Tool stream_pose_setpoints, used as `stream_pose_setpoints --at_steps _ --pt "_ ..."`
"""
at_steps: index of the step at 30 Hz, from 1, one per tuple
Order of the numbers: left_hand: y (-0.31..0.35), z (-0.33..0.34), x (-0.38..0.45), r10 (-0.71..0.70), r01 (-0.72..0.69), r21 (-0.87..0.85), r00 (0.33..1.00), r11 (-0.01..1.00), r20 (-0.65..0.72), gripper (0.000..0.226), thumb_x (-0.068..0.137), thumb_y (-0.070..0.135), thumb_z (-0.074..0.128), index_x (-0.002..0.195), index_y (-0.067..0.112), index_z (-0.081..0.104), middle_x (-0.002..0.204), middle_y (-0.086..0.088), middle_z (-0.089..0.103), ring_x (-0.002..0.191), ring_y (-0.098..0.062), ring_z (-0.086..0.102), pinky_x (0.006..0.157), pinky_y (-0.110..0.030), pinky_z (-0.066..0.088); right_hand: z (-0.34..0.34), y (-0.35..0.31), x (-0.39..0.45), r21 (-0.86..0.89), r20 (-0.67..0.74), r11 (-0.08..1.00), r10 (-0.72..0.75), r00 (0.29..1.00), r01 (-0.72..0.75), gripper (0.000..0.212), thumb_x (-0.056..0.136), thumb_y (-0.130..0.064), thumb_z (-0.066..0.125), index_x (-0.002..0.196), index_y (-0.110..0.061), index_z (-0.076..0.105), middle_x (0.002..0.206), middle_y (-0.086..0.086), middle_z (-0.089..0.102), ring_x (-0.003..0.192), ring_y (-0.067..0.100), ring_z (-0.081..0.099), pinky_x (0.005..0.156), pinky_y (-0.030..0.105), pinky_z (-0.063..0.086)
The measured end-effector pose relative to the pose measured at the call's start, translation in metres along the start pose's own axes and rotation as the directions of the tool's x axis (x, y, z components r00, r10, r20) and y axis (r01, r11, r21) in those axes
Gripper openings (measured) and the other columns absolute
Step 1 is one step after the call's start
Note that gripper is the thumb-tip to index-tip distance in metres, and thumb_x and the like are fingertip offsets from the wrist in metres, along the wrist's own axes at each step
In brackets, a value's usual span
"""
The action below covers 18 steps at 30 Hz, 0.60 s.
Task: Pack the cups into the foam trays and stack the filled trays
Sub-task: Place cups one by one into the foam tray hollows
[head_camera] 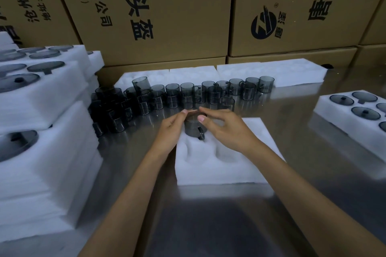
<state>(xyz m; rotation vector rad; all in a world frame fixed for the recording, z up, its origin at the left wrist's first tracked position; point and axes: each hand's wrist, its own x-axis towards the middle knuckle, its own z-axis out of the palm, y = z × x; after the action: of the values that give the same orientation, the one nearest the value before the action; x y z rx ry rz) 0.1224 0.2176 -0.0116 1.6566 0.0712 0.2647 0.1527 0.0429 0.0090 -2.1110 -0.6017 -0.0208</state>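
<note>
Cup [193,126] between hands, over foam tray [211,165]

- Table [292,115], right of centre: bare steel strip between the foam tray [221,165] and the lid tray [353,127]; passable.
- Table, near edge: bare surface in front of the foam tray, crossed only by the two forearms.
- Far side: row of smoked cups [188,95] spans the table just behind the foam tray; a narrow bare band lies between.
- Far left: cups crowd in a dense cluster against the stacked foam trays [48,152], which wall off the left side.
- Back: flat foam sheets [271,71] behind the cups, then cardboard cartons [167,16] closing the rear.
- Foam tray: two near pockets open; far-left pocket holds a cup [193,129], with both hands over it.
</note>
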Motion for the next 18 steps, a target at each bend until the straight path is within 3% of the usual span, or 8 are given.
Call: stream_pose_setpoints --at_steps 6,12,15,18 --pt "-0.008 -0.009 -0.001 -0.051 0.057 -0.066 0.994 0.996 0.1 0.032 0.085 0.053 0.063 0.107 0.033 0.076 0.109 0.004 0.075 0.106 -0.012 0.07 0.1 -0.035 0.048 -0.002 -0.001 0.003 -0.142 0.016 0.989 0.042 0.999 -0.039 0.037 0.096 -0.055 0.05 0.132 -0.048 0.057 0.138 -0.021 0.056 0.143 0.008 0.033 0.12 0.033 0.014" --pt "-0.008 -0.01 -0.002 -0.052 0.062 -0.079 0.991 0.995 0.125 0.022 0.091 0.037 0.065 0.109 0.03 0.076 0.114 0.003 0.074 0.111 -0.013 0.067 0.103 -0.035 0.047 -0.007 -0.001 0.006 -0.126 0.101 0.989 0.087 0.991 -0.074 0.035 0.099 -0.046 0.05 0.133 -0.05 0.054 0.14 -0.022 0.053 0.145 0.01 0.03 0.119 0.03 0.011" --pt "-0.012 -0.012 -0.004 -0.033 0.037 -0.027 0.989 0.999 0.146 0.025 0.094 0.027 0.065 0.117 0.033 0.071 0.119 0.013 0.07 0.118 -0.001 0.06 0.103 -0.026 0.045 -0.005 0.001 0.004 -0.259 0.118 0.966 0.045 0.992 -0.013 0.036 0.1 -0.042 0.048 0.135 -0.048 0.053 0.143 -0.02 0.052 0.144 0.007 0.032 0.121 0.035 0.013" --pt "-0.013 -0.011 -0.005 -0.042 0.05 -0.089 0.995 0.995 0.093 0.043 0.091 0.019 0.068 0.131 0.034 0.06 0.104 0.034 0.063 0.097 0.027 0.054 0.078 -0.001 0.045 -0.002 0.002 0.006 -0.334 0.141 0.942 0.032 0.99 0.017 0.037 0.1 -0.043 0.047 0.137 -0.047 0.051 0.146 -0.019 0.049 0.144 0.009 0.031 0.119 0.035 0.012"
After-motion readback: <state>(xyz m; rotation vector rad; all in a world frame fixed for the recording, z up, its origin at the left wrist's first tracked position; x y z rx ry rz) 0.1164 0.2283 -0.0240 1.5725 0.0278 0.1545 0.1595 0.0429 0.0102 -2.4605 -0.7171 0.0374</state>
